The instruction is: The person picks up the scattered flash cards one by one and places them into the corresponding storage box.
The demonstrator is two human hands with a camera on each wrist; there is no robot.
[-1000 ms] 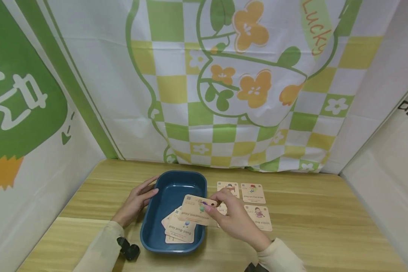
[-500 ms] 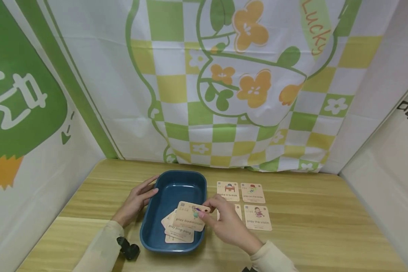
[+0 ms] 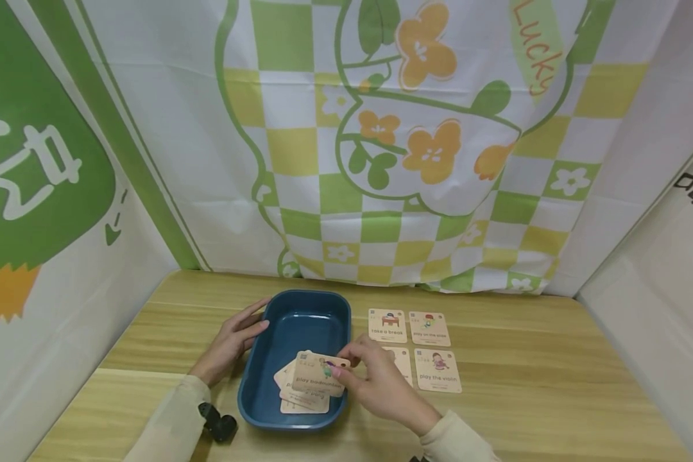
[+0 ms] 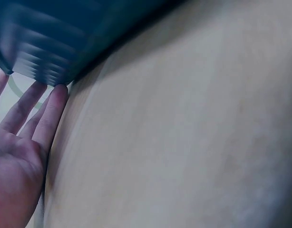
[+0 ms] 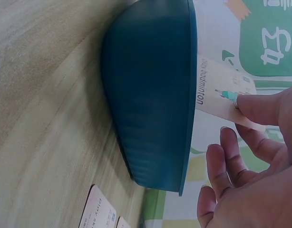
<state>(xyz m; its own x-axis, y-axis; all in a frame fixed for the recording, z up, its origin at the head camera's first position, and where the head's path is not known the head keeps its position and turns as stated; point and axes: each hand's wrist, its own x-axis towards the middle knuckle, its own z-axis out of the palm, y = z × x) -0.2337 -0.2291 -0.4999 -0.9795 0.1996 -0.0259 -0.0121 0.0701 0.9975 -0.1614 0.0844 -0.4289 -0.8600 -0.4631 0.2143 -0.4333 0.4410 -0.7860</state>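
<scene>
Directions are taken from the tray's centre in the head view, with twelve at the far side.

Held item: a square beige printed card (image 3: 314,378) lettered "play badminton". It is tilted, at four o'clock, above the loose pile of beige square cards (image 3: 304,403) in the deep blue rectangular tray (image 3: 294,333). Thumb and forefinger of the right hand (image 3: 378,380) are clamped on the card's edge and cover part of its picture; the other fingers are loosely bent, apart from it. In the right wrist view the tray wall hides the card's lower part; contact with the pile cannot be confirmed.

The pile lies at half past five, mostly covered; its count cannot be told.

Left hand (image 3: 228,346): at nine o'clock, fingers extended, spaced apart and touching the tray's outer side. The left wrist view cuts this hand off.

On the pale wood worktop (image 3: 531,378), at two to three o'clock, four beige cards (image 3: 437,370) lie in two rows. The right hand hides much of the near-left one. The right wrist view crops the lettering of a card at its lower edge.
</scene>
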